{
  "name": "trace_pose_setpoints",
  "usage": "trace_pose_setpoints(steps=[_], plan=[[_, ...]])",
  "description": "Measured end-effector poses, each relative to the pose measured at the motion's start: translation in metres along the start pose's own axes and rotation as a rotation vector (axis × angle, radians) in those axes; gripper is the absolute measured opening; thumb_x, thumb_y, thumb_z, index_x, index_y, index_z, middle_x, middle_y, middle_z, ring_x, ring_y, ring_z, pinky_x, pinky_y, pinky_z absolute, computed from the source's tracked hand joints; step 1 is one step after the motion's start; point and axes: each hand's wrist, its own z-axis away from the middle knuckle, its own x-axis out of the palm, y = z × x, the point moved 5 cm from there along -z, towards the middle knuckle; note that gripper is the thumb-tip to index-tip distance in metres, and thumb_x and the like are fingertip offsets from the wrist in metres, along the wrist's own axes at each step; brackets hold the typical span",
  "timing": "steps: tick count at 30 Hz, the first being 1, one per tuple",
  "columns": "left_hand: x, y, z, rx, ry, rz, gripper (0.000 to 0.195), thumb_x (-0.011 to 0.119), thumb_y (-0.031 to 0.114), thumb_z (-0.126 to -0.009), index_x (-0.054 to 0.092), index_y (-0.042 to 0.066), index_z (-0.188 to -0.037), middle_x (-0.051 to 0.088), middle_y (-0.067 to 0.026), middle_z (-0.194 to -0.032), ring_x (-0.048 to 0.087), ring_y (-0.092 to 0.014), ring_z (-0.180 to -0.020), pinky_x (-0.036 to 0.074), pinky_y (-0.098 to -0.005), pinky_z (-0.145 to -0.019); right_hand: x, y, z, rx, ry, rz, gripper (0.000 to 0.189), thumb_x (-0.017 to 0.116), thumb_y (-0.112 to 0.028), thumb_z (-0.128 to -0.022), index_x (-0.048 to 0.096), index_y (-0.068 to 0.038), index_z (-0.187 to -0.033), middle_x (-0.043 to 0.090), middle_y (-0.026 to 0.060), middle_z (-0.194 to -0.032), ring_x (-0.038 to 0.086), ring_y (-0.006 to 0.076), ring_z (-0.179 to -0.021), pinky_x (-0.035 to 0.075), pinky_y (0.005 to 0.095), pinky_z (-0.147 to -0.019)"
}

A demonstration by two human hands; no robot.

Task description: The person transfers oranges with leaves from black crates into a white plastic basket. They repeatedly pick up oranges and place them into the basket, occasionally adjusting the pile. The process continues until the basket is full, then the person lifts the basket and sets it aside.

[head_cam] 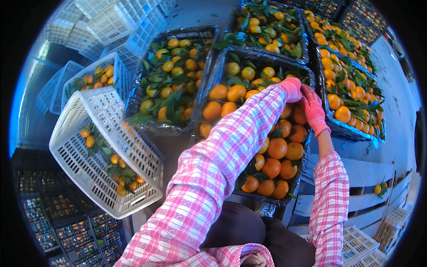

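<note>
Both my hands wear pink knit gloves and meet over the right part of a black crate lined with clear film (213, 80), which holds rows of orange mandarins (277, 148) with green leaves. My left hand (292, 89) reaches across the crate near its far right corner; its fingers are mostly hidden, so what it holds cannot be told. My right hand (313, 108) lies along the right side, fingers stretched towards the left hand, over the fruit. Yellower mandarins (248, 73) lie in the far rows.
A white plastic basket (110, 113) with a few leafy mandarins leans at the left. More film-lined crates of leafy mandarins (173, 71) stand left, behind and right. White crates (110, 23) are stacked at the far left. A wooden pallet (353, 173) lies at the right.
</note>
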Motion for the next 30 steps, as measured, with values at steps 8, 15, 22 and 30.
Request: trace_pose_setpoints(steps=[8, 15, 22, 30], plan=[[-0.101, 0.02, 0.152, 0.2, 0.489, 0.369, 0.027, 0.064, 0.021, -0.075, 0.065, 0.005, -0.096, 0.065, -0.0148, -0.086, 0.064, -0.027, -0.08, 0.051, -0.0349, -0.071, 0.018, 0.022, -0.006, 0.071, -0.188, 0.167, 0.037, 0.046, -0.035, -0.089, 0.045, -0.028, -0.125, 0.042, 0.006, -0.13, 0.046, 0.0369, -0.11, 0.039, 0.0479, -0.09], [-0.23, -0.14, 0.494, 0.025, 1.632, 0.618, 0.016, 0.057, 0.01, -0.081, 0.063, -0.001, -0.091, 0.064, -0.0087, -0.076, 0.05, -0.007, -0.054, 0.04, -0.0199, -0.05, 0.03, 0.044, -0.016, -0.068, -0.175, 0.216, 0.04, 0.039, -0.032, -0.093, 0.038, -0.019, -0.131, 0.04, 0.0124, -0.132, 0.034, 0.0324, -0.124, 0.028, 0.0442, -0.1], [-0.098, -0.297, 0.6, -1.273, 0.607, -0.111, 0.043, 0.063, 0.04, -0.072, 0.064, 0.013, -0.106, 0.063, -0.0124, -0.104, 0.061, -0.025, -0.092, 0.048, -0.0357, -0.079, 0.033, 0.068, -0.025, -0.179, -0.174, 0.156, 0.04, 0.04, -0.024, -0.093, 0.038, -0.01, -0.131, 0.044, 0.0126, -0.13, 0.037, 0.0323, -0.121, 0.029, 0.0392, -0.101], [-0.047, -0.332, 0.569, -1.586, 0.342, -0.181, 0.052, 0.062, 0.04, -0.074, 0.057, 0.011, -0.116, 0.058, -0.0173, -0.115, 0.055, -0.03, -0.108, 0.044, -0.0374, -0.09, 0.032, 0.083, -0.028, -0.151, -0.192, 0.152, 0.04, 0.039, -0.024, -0.094, 0.037, -0.008, -0.131, 0.043, 0.0138, -0.13, 0.037, 0.0315, -0.121, 0.029, 0.0387, -0.101]])
